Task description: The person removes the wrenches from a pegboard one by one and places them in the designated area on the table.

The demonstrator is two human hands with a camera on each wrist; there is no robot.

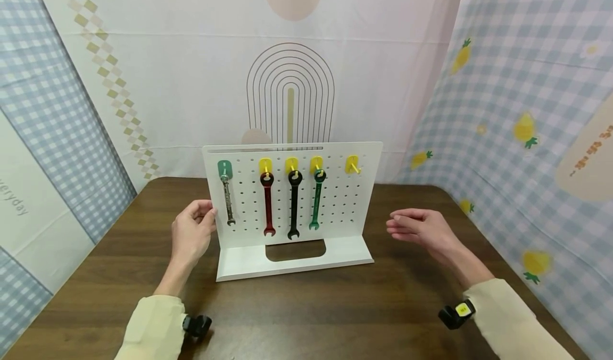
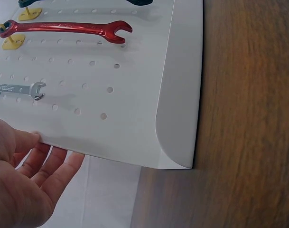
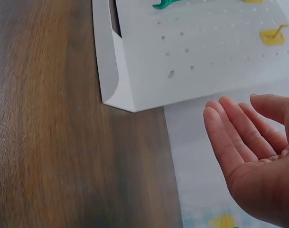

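A white pegboard (image 1: 371, 160) stands upright on its flat base on the table. My left hand (image 1: 191, 232) pinches its left side edge, thumb at the front and fingers (image 2: 59, 178) behind. Hanging from its hooks are a silver wrench (image 1: 229, 200), a red wrench (image 1: 268, 206), a black wrench (image 1: 294, 206) and a green wrench (image 1: 316, 200). The yellow hook (image 1: 353, 164) at the far right carries nothing. To the right of the board, my right hand (image 1: 423, 229) is held in the air, fingers nearly straight and palm bare in the right wrist view.
The dark wooden table (image 1: 297, 312) extends around the board. Behind it hangs a white patterned cloth (image 1: 191, 94), with checked cloths at both sides. A small black camera (image 1: 197, 326) sits at the left wrist and another camera (image 1: 455, 315) at the right.
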